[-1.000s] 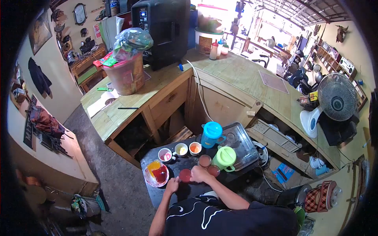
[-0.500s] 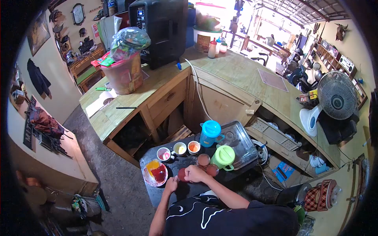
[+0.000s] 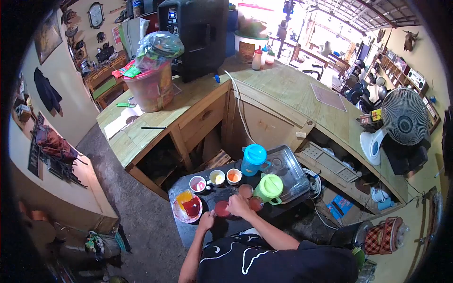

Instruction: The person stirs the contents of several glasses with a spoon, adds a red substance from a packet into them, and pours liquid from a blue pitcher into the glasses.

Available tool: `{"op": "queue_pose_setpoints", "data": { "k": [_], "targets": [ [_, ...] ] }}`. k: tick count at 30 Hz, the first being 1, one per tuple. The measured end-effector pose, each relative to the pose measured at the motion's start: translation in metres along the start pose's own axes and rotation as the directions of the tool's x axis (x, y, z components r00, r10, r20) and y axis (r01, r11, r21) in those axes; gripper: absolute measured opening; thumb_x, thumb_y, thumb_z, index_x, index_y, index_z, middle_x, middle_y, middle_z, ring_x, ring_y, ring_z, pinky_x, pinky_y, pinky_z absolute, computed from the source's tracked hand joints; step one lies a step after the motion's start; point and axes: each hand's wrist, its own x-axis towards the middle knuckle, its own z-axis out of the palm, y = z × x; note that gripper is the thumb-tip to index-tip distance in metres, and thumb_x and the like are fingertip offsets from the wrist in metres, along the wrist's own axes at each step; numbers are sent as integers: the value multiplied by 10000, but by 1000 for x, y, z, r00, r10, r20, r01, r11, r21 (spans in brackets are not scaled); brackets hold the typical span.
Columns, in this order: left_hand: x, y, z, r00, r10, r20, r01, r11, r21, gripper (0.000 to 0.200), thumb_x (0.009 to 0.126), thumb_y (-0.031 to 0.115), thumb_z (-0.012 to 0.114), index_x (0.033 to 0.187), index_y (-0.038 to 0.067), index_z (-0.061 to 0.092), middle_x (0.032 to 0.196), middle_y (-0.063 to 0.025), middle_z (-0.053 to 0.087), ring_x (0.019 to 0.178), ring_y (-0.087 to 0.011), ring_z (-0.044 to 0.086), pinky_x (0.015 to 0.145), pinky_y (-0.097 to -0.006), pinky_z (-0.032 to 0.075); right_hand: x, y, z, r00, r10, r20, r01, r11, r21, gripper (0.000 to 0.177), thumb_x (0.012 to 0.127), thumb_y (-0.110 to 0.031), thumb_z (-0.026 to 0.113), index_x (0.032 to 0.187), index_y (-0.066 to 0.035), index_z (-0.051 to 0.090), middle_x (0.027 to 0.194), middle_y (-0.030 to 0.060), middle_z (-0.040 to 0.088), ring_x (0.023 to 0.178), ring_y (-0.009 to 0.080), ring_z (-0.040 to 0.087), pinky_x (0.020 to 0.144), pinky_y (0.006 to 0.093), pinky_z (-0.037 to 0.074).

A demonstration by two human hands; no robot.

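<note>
A cup of red drink stands on the dark tabletop in front of me. My left hand is closed at its left side, fingertips pinched against the rim or a handle. Over its right edge, my right hand is curled shut; whatever its fingers hold is hidden. Two glasses of reddish drink, one behind and one to the right, stand close to the right hand. Left of the cup lies a plate with red and yellow pieces, possibly jelly.
Three white cups, with pink, yellow and orange contents, line the far side. A green pitcher, a blue pitcher and a metal tray stand to the right. A wooden counter wraps around beyond.
My right hand has shifted slightly right and up, showing more of the red drink. My left hand stays beside the cup. The view has shifted slightly.
</note>
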Motion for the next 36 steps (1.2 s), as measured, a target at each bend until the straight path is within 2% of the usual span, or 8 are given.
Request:
{"op": "queue_pose_setpoints", "data": {
  "k": [4, 10, 17, 20, 24, 30, 33, 36],
  "targets": [
    [-1, 3, 1, 1000, 18, -16, -19, 999, -32, 529, 961, 377, 360, 800, -53, 621, 781, -308, 593, 843, -458, 591, 734, -494, 433, 3, 0, -9, 899, -41, 436, -92, 955, 281, 187, 670, -169, 716, 641, -15, 615, 645, 135, 649, 633, 279, 655, 587, 402, 510],
    [12, -23, 12, 999, 47, -5, -47, 996, -72, 531, 961, 386, 361, 811, -46, 631, 780, -293, 607, 841, -449, 600, 743, -494, 436, 0, -10, -2, 982, 15, -190, -21, 999, -32, 165, 681, -161, 672, 656, -5, 624, 641, 161, 642, 558, 308, 641, 570, 419, 522],
    [16, -28, 12, 1000, 17, 20, -15, 998, -65, 526, 960, 383, 360, 812, -41, 633, 776, -283, 611, 841, -446, 600, 751, -493, 433, 4, -5, -11, 863, 9, 505, -189, 934, 305, 213, 685, -183, 702, 675, 16, 627, 758, 206, 659, 734, 339, 665, 647, 429, 532],
    [8, -13, 4, 999, 3, 49, -1, 1000, -28, 524, 961, 380, 355, 815, -41, 632, 772, -284, 609, 838, -446, 601, 752, -491, 433, -4, -17, -12, 992, 88, -90, -79, 992, 94, 186, 698, -181, 700, 678, -16, 617, 694, 160, 648, 692, 327, 653, 613, 428, 516],
    [5, -6, 0, 998, 14, 53, -13, 1000, -26, 525, 964, 374, 350, 809, -43, 630, 772, -288, 606, 835, -443, 602, 749, -491, 432, -1, -7, -8, 999, -37, -14, 35, 995, -91, 187, 701, -165, 701, 661, -13, 598, 681, 157, 643, 692, 333, 649, 603, 427, 506],
    [12, -19, 5, 997, 54, 51, -51, 997, -61, 527, 967, 369, 359, 797, -53, 626, 741, -279, 603, 794, -433, 608, 728, -483, 432, -1, -8, -9, 971, 2, 240, -132, 839, 527, 191, 704, -139, 696, 638, -3, 579, 630, 132, 636, 595, 271, 646, 558, 384, 500],
    [10, -16, 3, 996, 47, 77, -42, 996, -75, 531, 968, 374, 363, 799, -55, 626, 724, -270, 603, 766, -422, 611, 715, -471, 436, -3, -7, -8, 990, -49, -134, 52, 998, 21, 172, 702, -134, 694, 643, -14, 585, 616, 115, 634, 549, 234, 634, 534, 359, 490],
    [8, -10, 0, 996, 37, 81, -33, 998, -51, 539, 968, 384, 362, 801, -53, 628, 719, -263, 606, 752, -407, 619, 707, -461, 440, -1, 0, -6, 981, -98, 167, 94, 995, 32, 184, 690, -159, 707, 641, -35, 581, 620, 123, 628, 573, 261, 633, 543, 383, 487]
  ]
}}
